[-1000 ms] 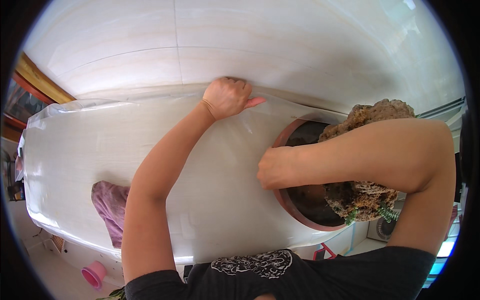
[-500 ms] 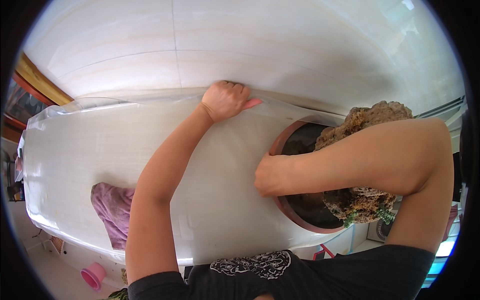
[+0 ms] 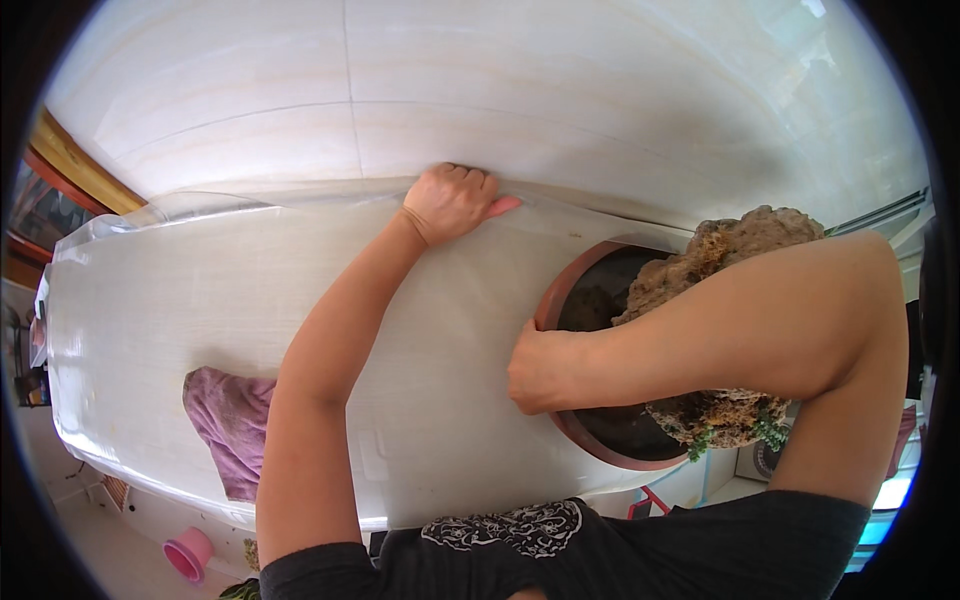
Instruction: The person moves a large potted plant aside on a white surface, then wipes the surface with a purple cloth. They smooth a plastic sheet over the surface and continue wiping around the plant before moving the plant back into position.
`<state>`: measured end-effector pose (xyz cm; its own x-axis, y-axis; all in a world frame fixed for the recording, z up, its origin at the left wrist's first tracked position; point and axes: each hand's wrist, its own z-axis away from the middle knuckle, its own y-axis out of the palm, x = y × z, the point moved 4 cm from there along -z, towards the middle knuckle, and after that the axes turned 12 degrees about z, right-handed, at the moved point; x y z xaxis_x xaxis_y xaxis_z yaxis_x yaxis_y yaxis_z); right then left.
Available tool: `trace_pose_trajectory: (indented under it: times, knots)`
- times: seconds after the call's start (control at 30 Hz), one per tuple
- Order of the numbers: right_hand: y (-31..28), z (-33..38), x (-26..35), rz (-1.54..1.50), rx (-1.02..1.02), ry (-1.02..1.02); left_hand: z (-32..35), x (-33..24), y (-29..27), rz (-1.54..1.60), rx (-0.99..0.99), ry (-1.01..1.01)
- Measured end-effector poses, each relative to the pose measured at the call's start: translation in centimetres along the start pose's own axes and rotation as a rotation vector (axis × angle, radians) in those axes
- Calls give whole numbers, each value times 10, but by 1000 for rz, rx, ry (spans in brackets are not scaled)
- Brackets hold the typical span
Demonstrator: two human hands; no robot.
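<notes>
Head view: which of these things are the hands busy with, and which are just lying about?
In hand:
- left hand pressing the clear plastic sheet at the far edge of the white table
- right hand on the rim of the brown bowl holding a mossy rock

Lying about:
- purple cloth
- pink cup on the floor

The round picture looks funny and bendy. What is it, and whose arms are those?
It comes from a small wide camera worn on a person's head, looking down, so straight edges curve. The two arms are that person's own. The left hand is a fist pressed on the far edge of a clear plastic sheet that covers a pale table. The right hand grips the rim of a round brown pot with a rough rock and small green plants inside. A purple cloth lies near the front edge.
</notes>
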<state>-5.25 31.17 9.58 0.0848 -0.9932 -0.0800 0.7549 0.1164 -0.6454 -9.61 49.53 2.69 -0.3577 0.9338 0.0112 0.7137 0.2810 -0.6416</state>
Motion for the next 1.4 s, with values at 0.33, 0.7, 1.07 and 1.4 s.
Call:
trace_pose_trajectory:
  times: [0.33,0.7,1.07,1.4]
  knots:
    - [6,-1,1,69,-76,16,-5,0,2,-52,-14,7]
    - [-10,-7,-15,-236,337,113,-10,-8,4,-157,107,-59]
    - [-105,-5,21,42,-31,484,-23,-46,-93,-20,162,-252]
    - [-110,-8,164,-123,-758,897,52,-129,-194,399,550,-308]
